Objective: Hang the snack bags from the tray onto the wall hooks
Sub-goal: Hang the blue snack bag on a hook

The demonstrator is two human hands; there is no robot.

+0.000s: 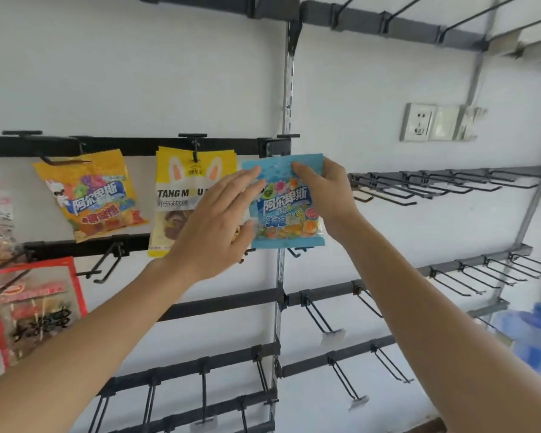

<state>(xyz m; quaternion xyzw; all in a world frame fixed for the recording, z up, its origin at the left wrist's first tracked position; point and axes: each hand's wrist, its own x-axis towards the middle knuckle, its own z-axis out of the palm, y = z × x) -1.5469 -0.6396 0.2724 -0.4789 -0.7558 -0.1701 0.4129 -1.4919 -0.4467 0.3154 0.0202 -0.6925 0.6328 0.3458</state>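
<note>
Hands: left hand (pixel 214 228) and right hand (pixel 324 190) are raised to the wall, either side of the blue snack bag (pixel 286 210).
Right hand: pinches the bag's top right corner, thumb on the front.
Left hand: straight fingers laid on the bag's left edge.
Blue snack bag: upright, its top just under the right end of the black rail (pixel 138 146), possibly on a hook there.
Neighbours: yellow rabbit-ear bag (pixel 181 182) hangs just left.

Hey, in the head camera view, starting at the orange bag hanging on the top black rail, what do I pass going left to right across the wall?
Orange gummy bag → yellow rabbit-ear bag → blue bag → wall socket. The hands overlap the bags, so they are left out.
</note>
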